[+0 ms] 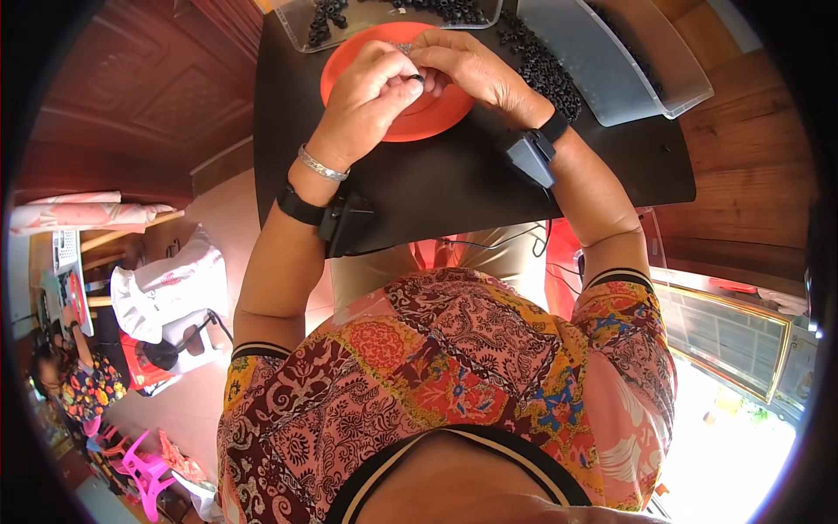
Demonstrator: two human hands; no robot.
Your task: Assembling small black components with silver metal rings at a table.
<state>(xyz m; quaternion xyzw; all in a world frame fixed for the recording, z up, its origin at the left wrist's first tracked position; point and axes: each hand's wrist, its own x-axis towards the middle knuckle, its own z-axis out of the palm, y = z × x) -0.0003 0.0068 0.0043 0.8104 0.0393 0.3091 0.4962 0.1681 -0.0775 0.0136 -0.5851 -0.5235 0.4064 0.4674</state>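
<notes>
Both hands meet over the orange plate (436, 122), and the left hand (371, 92) pinches a small black ring (417, 79) between thumb and forefinger. The right hand (467, 65) curls in from the other side, its fingertips touching the same spot, so the ring sits right where the two grips join; whether the right fingers clamp the ring itself or something tiny beside it cannot be told.

Nearest the body, the front edge of the black tabletop (454, 188) runs just under the wrists, each of which wears a black strap with a small box-shaped device; the left wrist also carries a silver bangle (322, 166). Between that edge and the plate the dark surface is bare, giving the forearms room to rest and slide.

Past the plate, a heap of loose black rings (546, 70) lies just to the right of the right hand, spilling against a frosted plastic tray (602, 61). At the far edge, a clear plastic tray (305, 35) holds more black rings, close beyond the fingertips. The table's left edge drops off near the left hand.
</notes>
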